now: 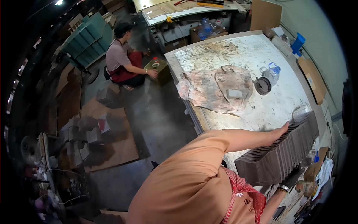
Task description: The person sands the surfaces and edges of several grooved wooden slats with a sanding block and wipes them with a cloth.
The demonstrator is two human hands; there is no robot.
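A tight row of dark brown wood-grain boards [278, 160] stands on edge at the near right of the white worktable [223, 121], a curved cutout along its upper side. My left hand [279, 135] grips the row at this curved edge. On the opposite side is my right hand [292, 179], in what looks like a dark glove, with a bracelet at the wrist. It is close against the boards, its fingers hidden. A clear plastic-wrapped bundle [300, 113] lies at the row's far end.
A stained cloth [220, 87], a tape roll [263, 86] and a clear jug [273, 74] lie farther across the table. At the left, a person [123, 59] crouches by a box [158, 69]. Grey blocks [87, 128] stand on cardboard on the floor.
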